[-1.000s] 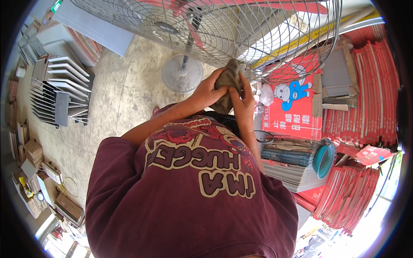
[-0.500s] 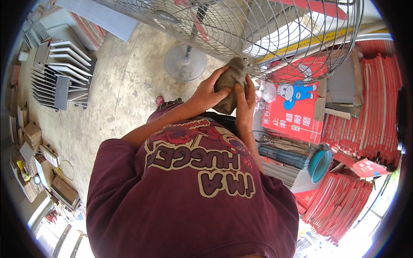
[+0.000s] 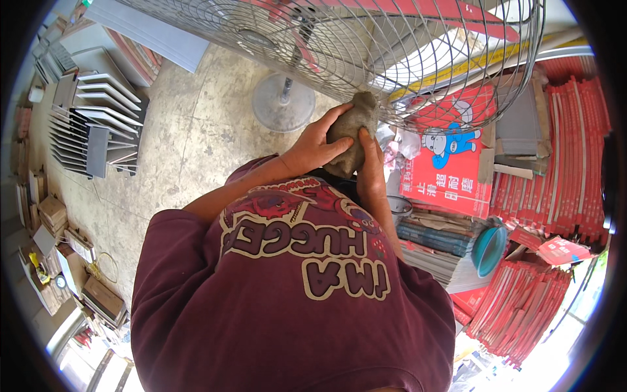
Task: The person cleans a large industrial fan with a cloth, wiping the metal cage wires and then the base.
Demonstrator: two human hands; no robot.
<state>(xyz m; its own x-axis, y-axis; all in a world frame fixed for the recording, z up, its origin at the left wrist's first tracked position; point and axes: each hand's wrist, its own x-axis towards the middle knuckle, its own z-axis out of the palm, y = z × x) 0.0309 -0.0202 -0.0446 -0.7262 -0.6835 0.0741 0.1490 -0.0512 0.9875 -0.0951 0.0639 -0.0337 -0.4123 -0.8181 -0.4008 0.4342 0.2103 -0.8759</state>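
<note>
A large wire-guarded fan (image 3: 418,65) with red blades leans over the area in front of me. Just below its rim I hold a bunched, grey-brown rag (image 3: 354,127) in both hands. My left hand (image 3: 317,145) grips the left side, thumb across the front and fingers reaching up behind. On the opposite side my right hand (image 3: 371,157) is closed on it, its thumb pressed into the folds. The rag's upper end lies close against the wire guard; whether it touches cannot be made out.
The fan's round base (image 3: 282,108) stands on the concrete floor. A rack of tile panels (image 3: 98,130) is at left. Stacked red cartons (image 3: 516,313), a red printed box (image 3: 444,170) and a teal basin (image 3: 488,251) are at right.
The rag has shifted slightly in my hands, its top now blunter and turned a little right. My right fingers sit lower and more curled. The view has tilted slightly.
</note>
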